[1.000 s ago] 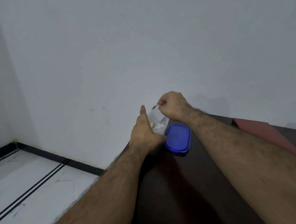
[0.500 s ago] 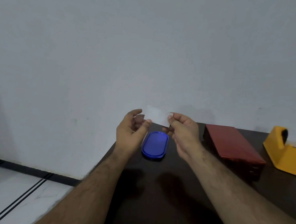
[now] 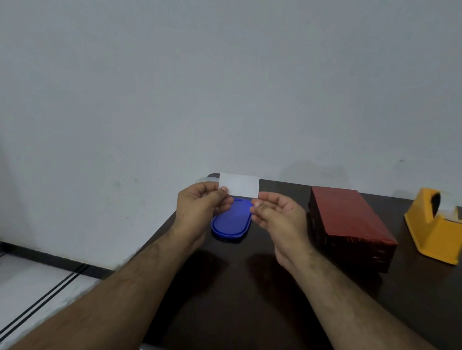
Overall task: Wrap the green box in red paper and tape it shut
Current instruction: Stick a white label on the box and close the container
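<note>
A small white card (image 3: 238,185) is held up above the table, flat toward me. My left hand (image 3: 200,208) pinches its lower left corner and my right hand (image 3: 276,215) pinches its lower right corner. To the right, the box wrapped in red paper (image 3: 348,222) lies on the dark table (image 3: 244,297); no green shows on it. Farther right stands a yellow tape dispenser (image 3: 437,228) with a strip of tape at its front.
A blue oval lid (image 3: 231,223) lies on the table under my hands, with part of a clear container (image 3: 208,179) behind my left hand. The white wall runs along the table's far edge. The table's left edge drops to a white tiled floor (image 3: 14,297).
The view swung right from the table's left corner, bringing the red box and dispenser into sight. Both hands lifted the white card away from the container and now hold it level by its corners.
</note>
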A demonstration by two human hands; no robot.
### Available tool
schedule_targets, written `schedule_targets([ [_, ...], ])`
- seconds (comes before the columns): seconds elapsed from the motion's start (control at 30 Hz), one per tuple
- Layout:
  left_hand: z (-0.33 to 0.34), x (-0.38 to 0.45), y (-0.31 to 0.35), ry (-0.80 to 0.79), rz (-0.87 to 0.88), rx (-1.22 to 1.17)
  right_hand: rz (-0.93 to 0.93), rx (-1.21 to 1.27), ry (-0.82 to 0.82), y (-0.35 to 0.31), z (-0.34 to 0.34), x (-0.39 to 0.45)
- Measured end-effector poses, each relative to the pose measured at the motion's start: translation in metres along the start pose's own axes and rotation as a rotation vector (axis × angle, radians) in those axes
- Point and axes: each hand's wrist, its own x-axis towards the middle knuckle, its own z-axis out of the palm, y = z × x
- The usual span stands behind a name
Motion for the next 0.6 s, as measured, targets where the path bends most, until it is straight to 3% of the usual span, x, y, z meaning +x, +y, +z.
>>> schedule_targets([
  [0.2, 0.002, -0.002, -0.003, -0.042, 0.009, 0.062, -0.063, -0.059, 0.049, -0.001, 0.003, -0.001],
  [0.37, 0.006, -0.001, -0.011, -0.053, 0.034, 0.180, -0.637, -0.729, 0.146, -0.003, 0.001, -0.005],
  [0.5, 0.007, -0.002, -0.012, -0.055, 0.082, 0.263, -0.750, -0.908, 0.265, -0.010, 0.005, -0.005],
  [0.6, 0.009, -0.004, -0.010, -0.085, 0.092, 0.257, -0.821, -0.960, 0.152, -0.008, 0.004, -0.004],
])
